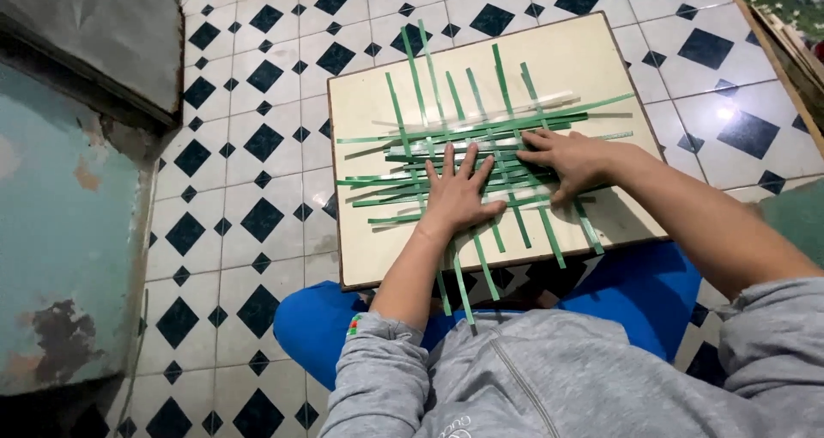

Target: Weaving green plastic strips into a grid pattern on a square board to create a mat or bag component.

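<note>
where the cream board [592,48] rests across the blue-clad knees, thin flat green strips [481,127] lie woven on it, some running lengthwise away from the person, others crosswise; too overlapped to count. the left hand [457,193] lies flat with fingers spread, pressing them. the right hand [569,159] lies flat too, fingers extended leftward. checkered floor tiles [249,146] surround.

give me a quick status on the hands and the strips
Left hand flat on green strips, fingers spread. Right hand pressing strips too. Weave lies on cream board. Nothing obstructing.
</note>
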